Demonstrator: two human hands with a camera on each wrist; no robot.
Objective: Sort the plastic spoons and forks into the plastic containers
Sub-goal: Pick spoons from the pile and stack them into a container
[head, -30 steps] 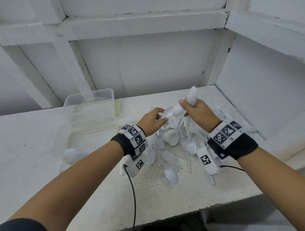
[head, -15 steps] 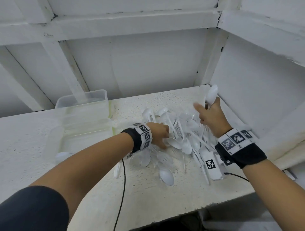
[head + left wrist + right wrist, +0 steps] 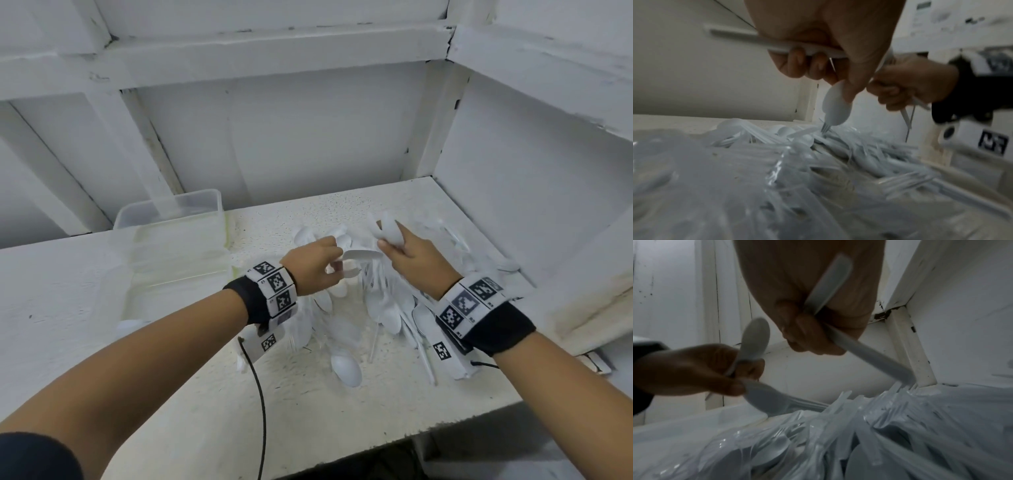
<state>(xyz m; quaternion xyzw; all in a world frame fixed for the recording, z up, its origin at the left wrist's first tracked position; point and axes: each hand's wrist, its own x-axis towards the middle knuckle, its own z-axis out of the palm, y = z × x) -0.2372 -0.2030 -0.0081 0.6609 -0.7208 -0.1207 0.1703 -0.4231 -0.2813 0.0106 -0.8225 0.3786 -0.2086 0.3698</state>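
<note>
A heap of white plastic spoons and forks [image 3: 383, 308] lies on the white shelf, right of centre. My left hand [image 3: 334, 263] hovers over the heap and grips white spoons [image 3: 836, 104], one bowl hanging below the thumb. Close to its right, my right hand [image 3: 390, 245] grips spoons by their handles [image 3: 828, 282], with a bowl [image 3: 390, 229] sticking up past the fingers. Two clear plastic containers [image 3: 168, 212] stand at the left, one behind the other. A white spoon [image 3: 132, 325] shows blurred at the near container's front.
The shelf's back wall and right wall [image 3: 513, 205] close in the heap. The front edge [image 3: 376, 448] runs below my wrists. A black cable [image 3: 262, 411] hangs from the left wrist camera. One loose spoon [image 3: 346, 368] lies nearer me than the heap.
The left hand has risen out of the heap with spoons in it. The right hand has moved left from the wall, so both hands now meet above the heap.
</note>
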